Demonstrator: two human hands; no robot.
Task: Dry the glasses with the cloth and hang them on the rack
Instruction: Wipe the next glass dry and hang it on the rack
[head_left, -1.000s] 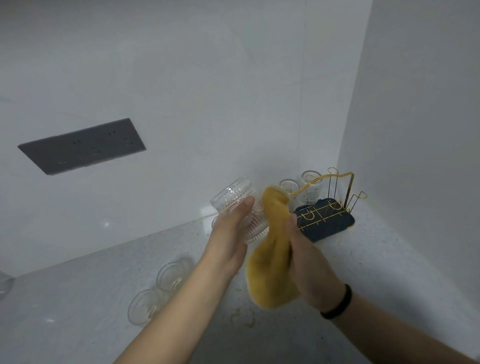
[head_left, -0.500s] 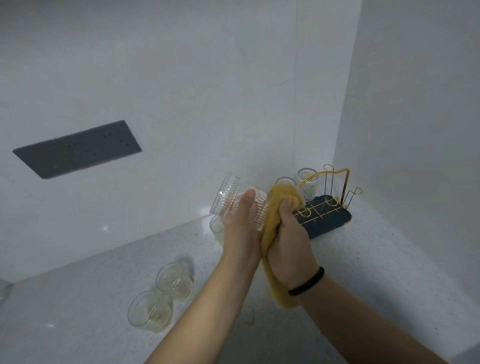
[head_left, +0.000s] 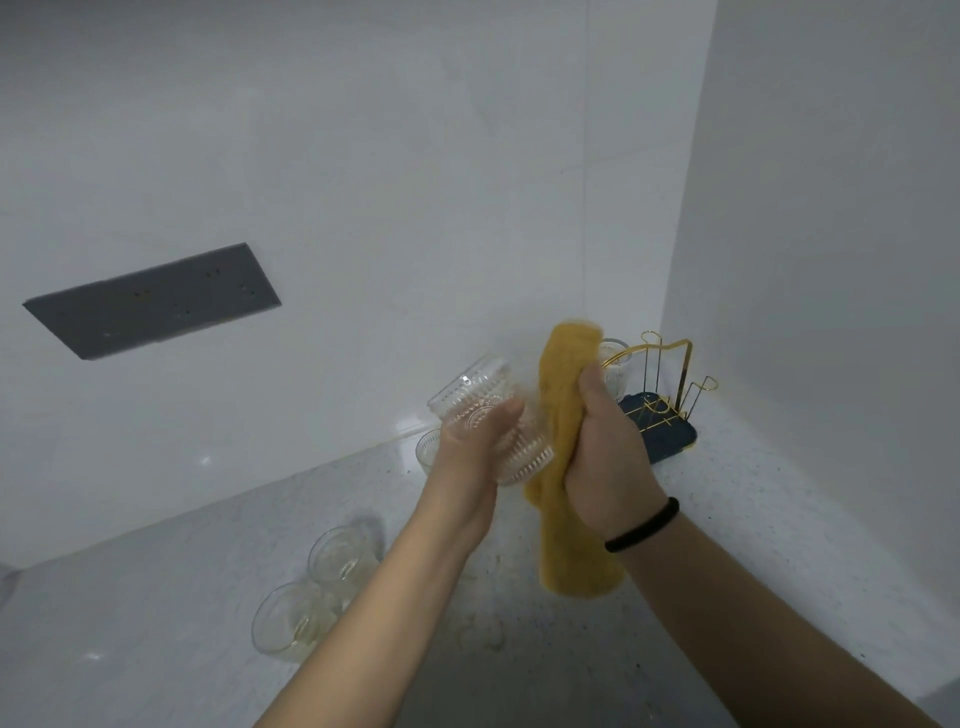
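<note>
White walls (head_left: 363, 156) fill the upper frame, and a grey socket panel (head_left: 153, 300) is seen at the left. The speckled table (head_left: 156, 597) takes up the lower frame. A yellow cloth (head_left: 563, 395) is held upright at centre right; the right hand (head_left: 605, 457) is curled round its middle, with a black band (head_left: 643, 525) worn at the wrist. Just left of the cloth, a ribbed glass (head_left: 480, 402) is held tilted above the table, the left hand's (head_left: 475, 457) grip wrapped round its lower side. The gold wire rack (head_left: 670, 374) on its dark tray (head_left: 670, 441) is set in the corner at right, behind the right hand, with one glass (head_left: 615, 364) seen hung on it. Two glasses (head_left: 340, 556) are stood on the table at lower left, and another (head_left: 428, 452) is partly hidden behind the left hand.
</note>
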